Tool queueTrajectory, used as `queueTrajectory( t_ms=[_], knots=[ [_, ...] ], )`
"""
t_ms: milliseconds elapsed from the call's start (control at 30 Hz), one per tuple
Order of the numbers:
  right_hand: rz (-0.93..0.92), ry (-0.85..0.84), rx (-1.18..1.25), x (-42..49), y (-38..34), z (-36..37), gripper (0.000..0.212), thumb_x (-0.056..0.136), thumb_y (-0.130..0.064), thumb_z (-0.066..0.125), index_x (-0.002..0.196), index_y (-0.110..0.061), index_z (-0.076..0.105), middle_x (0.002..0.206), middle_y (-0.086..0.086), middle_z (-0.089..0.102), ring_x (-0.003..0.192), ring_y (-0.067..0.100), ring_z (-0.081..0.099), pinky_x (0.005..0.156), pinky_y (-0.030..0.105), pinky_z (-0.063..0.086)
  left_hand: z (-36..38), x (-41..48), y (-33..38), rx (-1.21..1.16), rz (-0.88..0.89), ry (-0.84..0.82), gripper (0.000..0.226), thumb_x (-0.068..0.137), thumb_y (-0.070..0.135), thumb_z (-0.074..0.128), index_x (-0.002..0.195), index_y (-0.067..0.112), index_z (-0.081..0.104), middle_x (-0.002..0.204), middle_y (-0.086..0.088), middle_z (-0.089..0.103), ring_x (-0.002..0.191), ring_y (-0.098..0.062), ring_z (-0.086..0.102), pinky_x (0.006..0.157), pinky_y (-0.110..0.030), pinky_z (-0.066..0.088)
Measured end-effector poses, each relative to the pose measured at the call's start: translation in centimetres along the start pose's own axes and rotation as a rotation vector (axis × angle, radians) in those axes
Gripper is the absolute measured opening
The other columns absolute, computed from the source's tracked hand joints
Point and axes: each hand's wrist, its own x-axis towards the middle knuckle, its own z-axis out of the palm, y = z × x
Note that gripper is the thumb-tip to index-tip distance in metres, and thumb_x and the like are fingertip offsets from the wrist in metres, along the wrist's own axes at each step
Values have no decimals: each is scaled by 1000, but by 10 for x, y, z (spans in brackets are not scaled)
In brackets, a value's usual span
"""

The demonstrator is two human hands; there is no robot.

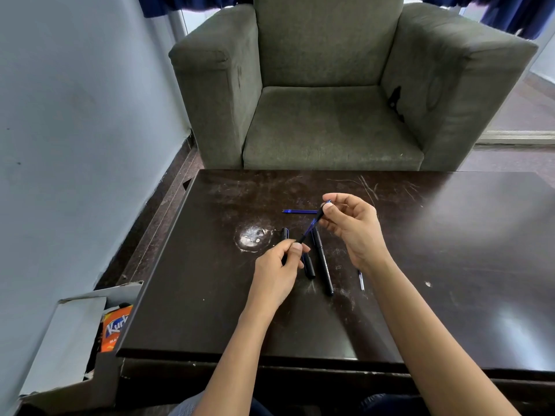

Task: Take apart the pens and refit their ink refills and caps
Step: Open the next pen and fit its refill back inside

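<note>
Blue refill (310, 228) held slanting, lower-left to upper-right, above the surface (450, 250). Left hand (277, 271) pinches its lower end; right hand (350, 226) pinches the upper.

Above mid-surface (210, 295), a pen (310, 228) slanting between left hand (277, 270), low and nearer, and right hand (353, 226), higher and farther. Beneath, on the surface, a long pen (323, 265) lying lengthwise, a shorter barrel (308, 267) just left of it, a cap (285, 233) farther left. Behind, a refill (298, 211) lying crosswise. Right of the right wrist, a thin refill (361, 280). Beyond the far edge, an armchair (330, 121). Left of the near corner, a box (75, 331) on the floor.
</note>
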Motion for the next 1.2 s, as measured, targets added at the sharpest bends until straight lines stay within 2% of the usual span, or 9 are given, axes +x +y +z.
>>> queueTrajectory(
  t_ms=[167, 300, 500, 700, 800, 867, 1033, 1133, 1200],
  knots=[
    [50, -70, -49, -2, 5, 6, 14, 90, -6, 62, 104, -6, 65, 82, 7, 67, 82, 21, 69, 73, 27, 55, 1, 2, 0, -50, -8, 28, 30, 101, 33, 37, 101, 31, 66, 75, 8, 62, 69, -3, 55, 55, -10, 39],
    [65, -81, -51, -4, 5, 8, 11, 91, -6, 61, 101, -7, 66, 86, 8, 68, 82, 19, 68, 73, 26, 57, 0, 2, -1, -72, 0, 56, 30, 100, 30, 38, 98, 27, 68, 75, 8, 62, 64, -3, 52, 53, -8, 39],
    [95, -98, -38, -5, 2, 7, 12, 90, -4, 61, 100, -8, 65, 90, 12, 68, 81, 18, 70, 77, 30, 58, 0, 2, -2, -57, 53, 67, 26, 98, 34, 45, 108, 27, 68, 80, 15, 64, 77, 2, 60, 69, -12, 42],
    [117, -114, -46, -10, 0, 11, 16, 85, 2, 65, 98, -7, 63, 89, 16, 65, 76, 16, 69, 73, 26, 60, 0, 0, 1, -89, -2, 107, 35, 99, 39, 38, 98, 26, 71, 77, 9, 65, 77, -1, 58, 64, -13, 38],
    [109, -107, -47, -10, 1, 14, 17, 85, 3, 65, 99, -7, 63, 84, 11, 65, 72, 12, 69, 72, 26, 59, -1, 1, -1, -57, 57, 124, 26, 98, 32, 46, 101, 24, 70, 88, 10, 68, 81, 1, 59, 64, -7, 41],
    [111, -107, -45, -10, 1, 15, 17, 85, 2, 66, 99, -7, 64, 79, 6, 65, 71, 10, 69, 73, 27, 59, -2, 1, -4, -49, 108, 143, 17, 95, 30, 53, 103, 23, 68, 85, 13, 66, 77, 7, 58, 63, -2, 40],
    [68, -80, -146, -14, 0, 23, 5, 85, -11, 69, 89, -8, 67, 72, 3, 67, 68, 11, 65, 69, 23, 56, -1, 3, -5, -68, 107, 172, 18, 94, 33, 53, 105, 23, 63, 83, 8, 65, 75, 1, 58, 61, -5, 42],
    [83, -22, -177, -17, 1, 29, 26, 87, -27, 68, 89, -3, 61, 71, 8, 64, 60, 13, 65, 62, 22, 52, -1, 2, -3, -88, 117, 187, 30, 98, 32, 45, 92, 14, 68, 84, -4, 69, 71, -5, 56, 62, -8, 39],
    [152, -38, -145, -20, -1, 30, 32, 87, -36, 67, 91, -5, 60, 73, 8, 63, 64, 15, 66, 69, 26, 54, -3, 0, -2, -80, 143, 204, 29, 99, 30, 45, 92, 15, 69, 81, 3, 70, 76, 3, 58, 64, -6, 39]
  ],
)
